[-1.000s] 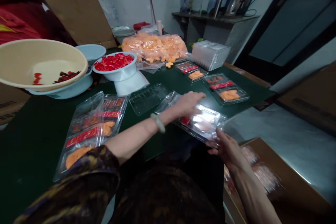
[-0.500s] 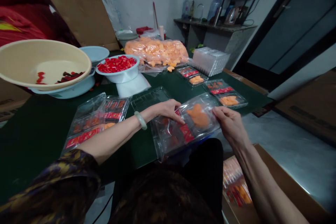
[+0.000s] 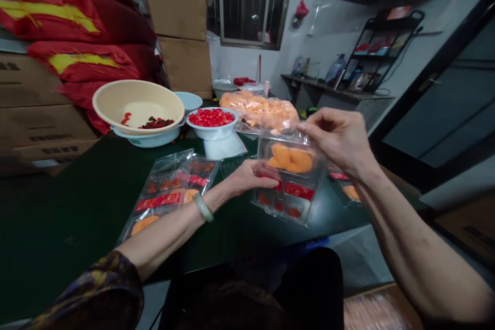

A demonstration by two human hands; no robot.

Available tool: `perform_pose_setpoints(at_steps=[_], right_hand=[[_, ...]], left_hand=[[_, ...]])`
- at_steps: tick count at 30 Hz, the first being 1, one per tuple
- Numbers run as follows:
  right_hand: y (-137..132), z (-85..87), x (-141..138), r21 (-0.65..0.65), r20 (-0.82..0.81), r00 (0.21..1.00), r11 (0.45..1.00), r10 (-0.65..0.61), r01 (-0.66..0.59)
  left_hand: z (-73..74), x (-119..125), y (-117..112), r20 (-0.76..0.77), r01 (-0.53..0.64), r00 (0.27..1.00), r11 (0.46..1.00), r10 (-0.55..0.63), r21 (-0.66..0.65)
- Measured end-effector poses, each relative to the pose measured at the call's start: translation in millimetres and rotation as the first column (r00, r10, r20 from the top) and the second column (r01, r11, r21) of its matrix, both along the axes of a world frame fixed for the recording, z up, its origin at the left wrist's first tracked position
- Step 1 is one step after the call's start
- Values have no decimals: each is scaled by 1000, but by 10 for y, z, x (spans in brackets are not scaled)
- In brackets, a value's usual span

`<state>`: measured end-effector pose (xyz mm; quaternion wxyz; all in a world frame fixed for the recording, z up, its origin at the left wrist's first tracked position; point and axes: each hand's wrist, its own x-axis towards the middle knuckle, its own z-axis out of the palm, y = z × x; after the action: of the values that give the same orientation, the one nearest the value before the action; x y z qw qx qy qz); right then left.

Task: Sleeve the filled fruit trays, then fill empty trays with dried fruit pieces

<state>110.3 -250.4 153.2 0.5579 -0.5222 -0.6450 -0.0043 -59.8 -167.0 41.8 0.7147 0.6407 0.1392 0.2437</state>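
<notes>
A clear plastic tray pack (image 3: 288, 178) in a clear bag stands tilted up on the dark green table (image 3: 77, 201). It holds orange pieces in its top part and red packets below. My right hand (image 3: 336, 136) pinches the bag's top edge from above. My left hand (image 3: 247, 175), with a pale green bangle on the wrist, grips the pack's left side. Bagged packs (image 3: 170, 193) of the same kind lie in a pile on the table just left of my left forearm.
A cream basin (image 3: 137, 105) on a blue basin, a white bowl of red pieces (image 3: 212, 121) and a big bag of orange pieces (image 3: 259, 108) stand at the back. Cardboard boxes and red sacks (image 3: 73, 56) line the left wall. An open carton (image 3: 371, 309) sits by my right elbow.
Both hands have lifted the pack from lying flat to standing up. My right hand moved from its right edge to the bag's top. The camera tilted upward.
</notes>
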Motion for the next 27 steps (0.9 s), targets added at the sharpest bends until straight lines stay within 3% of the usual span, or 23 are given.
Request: perform_pose_setpoints(at_steps=[6,10,12,13,15,17,18,20,22,23,24,27], right_hand=[[410,-10,-73,157,-353,934,988,56,1],[511,-192,-64,162,-660,741,986,126,-23],[444,-385,-144,32,-770,623,983,138,-178],[388,-504,-212,-61,-801,583,952,133,-301],[260,-754,-388,-238,-822,554,808,128,-540],[158,-974,-576,-338,-819,558,671,137,-660],[129,-1059,-654,-353,-818,556,636,147,-686],[115,-1173,-747,-334,-828,539,635,156,-697],[131,-1234,-737,-300,-839,524,679,147,-670],[139,-1258,-697,-299,-841,526,701,126,-647],[143,-1285,-640,-311,-842,531,722,92,-618],[146,-1403,-441,-379,-848,527,757,-53,-533]], left_hand=[[-10,-215,-186,20,-130,991,981,134,-147],[-63,-431,-276,12,-248,966,935,259,-255],[-100,-542,-308,-3,-312,946,909,323,-276],[-120,-591,-322,-6,-337,937,898,350,-283],[-158,-671,-352,0,-369,922,879,387,-303],[-180,-737,-387,1,-386,913,866,407,-319],[-179,-777,-403,-7,-394,910,862,414,-319],[-150,-903,-418,-74,-433,900,858,430,-278],[-95,-1133,-383,-157,-536,843,831,515,-153],[-67,-1291,-342,-175,-613,784,788,596,-60],[-46,-1472,-288,-173,-702,696,711,697,41],[-66,-2065,-92,-232,-884,315,373,920,281]])
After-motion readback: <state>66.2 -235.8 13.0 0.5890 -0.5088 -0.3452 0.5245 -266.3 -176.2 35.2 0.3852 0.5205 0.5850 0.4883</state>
